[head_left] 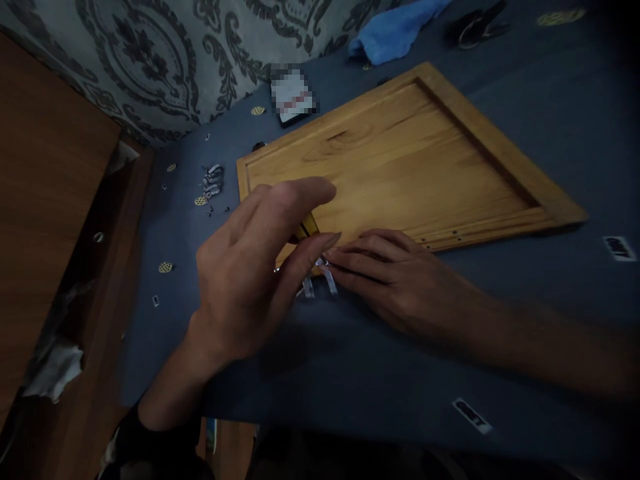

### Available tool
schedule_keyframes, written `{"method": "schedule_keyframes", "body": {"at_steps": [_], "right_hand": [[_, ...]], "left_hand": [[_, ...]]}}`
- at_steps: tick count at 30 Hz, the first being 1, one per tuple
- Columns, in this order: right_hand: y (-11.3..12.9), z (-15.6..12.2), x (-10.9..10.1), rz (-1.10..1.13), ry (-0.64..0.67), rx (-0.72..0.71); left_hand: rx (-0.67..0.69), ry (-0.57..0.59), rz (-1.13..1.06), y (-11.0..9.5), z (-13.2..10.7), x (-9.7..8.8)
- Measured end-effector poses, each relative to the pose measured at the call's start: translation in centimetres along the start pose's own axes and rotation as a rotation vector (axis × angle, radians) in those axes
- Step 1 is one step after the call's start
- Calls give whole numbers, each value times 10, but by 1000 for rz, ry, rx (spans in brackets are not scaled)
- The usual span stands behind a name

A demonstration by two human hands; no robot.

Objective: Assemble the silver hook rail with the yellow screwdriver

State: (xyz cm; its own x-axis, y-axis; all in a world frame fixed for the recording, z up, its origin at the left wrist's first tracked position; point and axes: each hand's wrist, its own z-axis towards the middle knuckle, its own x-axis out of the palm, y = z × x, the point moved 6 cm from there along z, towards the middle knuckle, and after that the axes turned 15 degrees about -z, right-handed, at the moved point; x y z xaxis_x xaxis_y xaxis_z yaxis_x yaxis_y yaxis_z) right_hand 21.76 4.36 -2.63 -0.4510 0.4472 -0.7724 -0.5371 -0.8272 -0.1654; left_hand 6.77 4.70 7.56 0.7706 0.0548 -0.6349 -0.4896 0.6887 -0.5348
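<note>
A framed wooden cabinet door (380,157) lies flat on the dark blue cloth, its near edge towards me. My left hand (250,267) is curled around a yellow-and-black screwdriver (307,227), whose handle is mostly hidden behind the fingers. The tool points down at a small metal hinge (327,277) on the near left corner of the door. With fingertips pressed together, my right hand (390,273) holds the hinge from the right and rests against the door's edge. Small dark holes (455,235) show in the frame right of that hand.
Several metal hinges (213,180) and small screws (210,211) lie left of the door. A small box (293,97), partly blurred out, stands behind it near the patterned wall. At the back lie a blue cloth (395,33) and a dark tool (475,27). Wooden furniture (55,173) borders the left.
</note>
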Motion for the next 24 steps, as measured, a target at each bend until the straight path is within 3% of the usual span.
{"method": "schedule_keyframes", "body": {"at_steps": [9,18,24], "right_hand": [[-1,0,-2,-20,22,2],[-1,2,-1,-34,6,-18],[-2,-3,3,13,44,3]], "left_hand": [[-73,76,-85,4,1,-2],[-80,-61,-97,-4,4,-18],[-62,-14,-73,-2,4,-13]]}}
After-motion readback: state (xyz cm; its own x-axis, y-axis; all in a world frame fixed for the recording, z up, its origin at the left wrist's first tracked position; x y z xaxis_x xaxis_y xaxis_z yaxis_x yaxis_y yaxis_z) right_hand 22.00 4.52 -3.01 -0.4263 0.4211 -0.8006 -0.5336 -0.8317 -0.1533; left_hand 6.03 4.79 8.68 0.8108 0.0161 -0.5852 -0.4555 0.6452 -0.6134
